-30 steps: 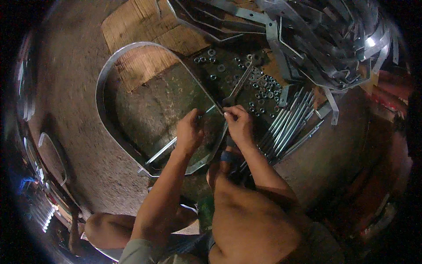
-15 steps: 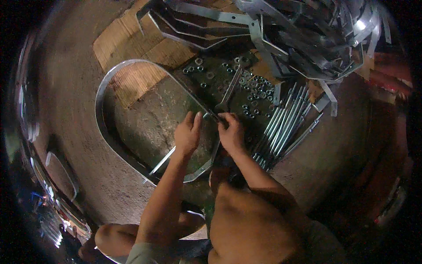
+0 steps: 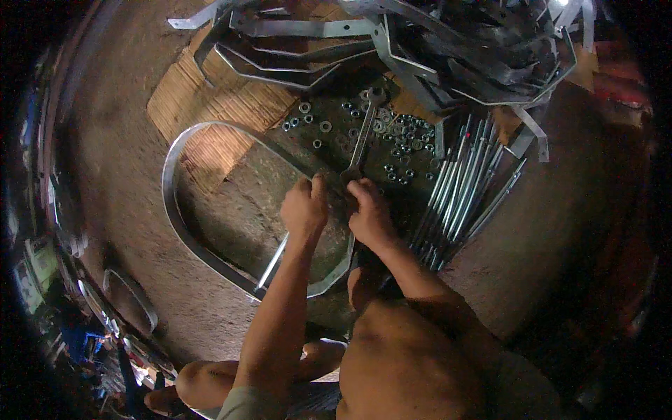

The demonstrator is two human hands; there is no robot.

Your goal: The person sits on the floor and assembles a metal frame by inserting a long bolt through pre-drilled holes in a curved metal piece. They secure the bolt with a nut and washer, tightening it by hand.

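A flat grey metal band (image 3: 171, 189), bent into a large rounded loop, lies in front of me with its angled ends near my hands. My left hand (image 3: 306, 208) is closed at the band's upper side, inside the loop. A bright metal rod (image 3: 271, 266) crosses the loop from its lower side up to my left hand, which hides its upper part. My right hand (image 3: 371, 218) is closed with the fingertips pinched near the band's right end; what lies between them is too dark to make out. Just beyond that hand lies a wrench (image 3: 362, 143).
Loose nuts and washers (image 3: 402, 150) lie around the wrench. On the right is a bundle of threaded rods (image 3: 458, 189). A heap of bent metal strips (image 3: 476, 56) fills the far right, and flattened cardboard (image 3: 199, 119) lies at the far left. My knee (image 3: 406, 357) is close below.
My left fingers, stretched out before, have curled closed at the band. The loop's far curve has come nearer and slightly right. My right hand remains by the band's end.
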